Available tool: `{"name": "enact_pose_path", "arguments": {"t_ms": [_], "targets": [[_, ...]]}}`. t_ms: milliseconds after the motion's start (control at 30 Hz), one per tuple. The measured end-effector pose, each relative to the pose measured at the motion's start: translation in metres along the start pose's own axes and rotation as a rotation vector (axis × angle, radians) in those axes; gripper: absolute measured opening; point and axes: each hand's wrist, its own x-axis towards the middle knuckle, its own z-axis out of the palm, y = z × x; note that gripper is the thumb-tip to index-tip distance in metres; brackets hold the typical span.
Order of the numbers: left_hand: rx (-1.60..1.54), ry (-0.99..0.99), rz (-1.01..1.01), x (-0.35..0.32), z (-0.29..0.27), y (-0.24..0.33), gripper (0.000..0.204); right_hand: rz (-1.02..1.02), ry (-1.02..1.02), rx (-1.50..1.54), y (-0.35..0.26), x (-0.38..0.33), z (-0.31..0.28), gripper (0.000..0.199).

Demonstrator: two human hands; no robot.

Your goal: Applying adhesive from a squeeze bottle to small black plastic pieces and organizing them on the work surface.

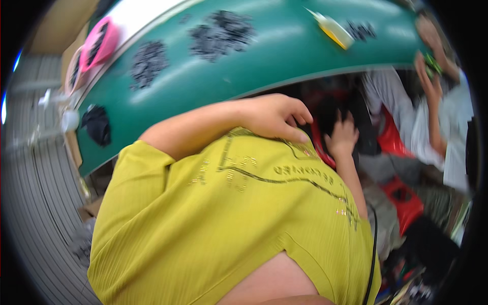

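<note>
My left hand lies across the front of my yellow-green shirt, near the edge of the green table. Its fingers are loosely bent, the thumb stands apart from them, and no object shows in it. Over at the right, my right hand is spread on or just above dark fabric; nothing is seen in its fingers. Red material shows beside that fabric, between the two hands.
Heaps of small black pieces lie on the table, along with a glue bottle holding yellow liquid. Pink baskets stand at the left beyond a black cloth. A co-worker's hands hold a green item at the right.
</note>
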Motion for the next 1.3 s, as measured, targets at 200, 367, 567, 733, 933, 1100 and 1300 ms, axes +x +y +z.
{"name": "enact_pose_path", "arguments": {"t_ms": [200,367,567,733,933,1100,1300], "targets": [[-0.124,0.217,-0.029,-0.071,-0.014,-0.009,0.043,-0.248,0.139,0.666,-0.021,-0.044,-0.009,0.053],[-0.083,0.244,-0.035,-0.106,-0.041,-0.019,0.035,-0.094,-0.228,1.791,-0.001,-0.103,0.076,0.034],[0.028,0.557,-0.060,-0.149,-0.102,-0.033,0.031,-0.177,-0.501,0.483,0.054,-0.146,-0.024,0.031],[0.532,1.083,-0.233,-0.133,-0.187,-0.057,0.033,-0.140,-0.620,-0.586,0.097,-0.118,-0.117,0.029],[0.668,1.143,-0.466,-0.098,-0.242,-0.084,0.035,-0.297,0.484,0.572,0.000,0.026,-0.217,0.018],[0.541,1.083,-0.484,-0.093,-0.248,-0.085,0.029,-0.406,0.747,0.210,-0.054,0.106,-0.209,0.030],[0.339,1.232,-0.368,-0.097,-0.228,-0.087,0.026,-0.374,0.683,0.180,-0.064,0.121,-0.201,0.036]]}}
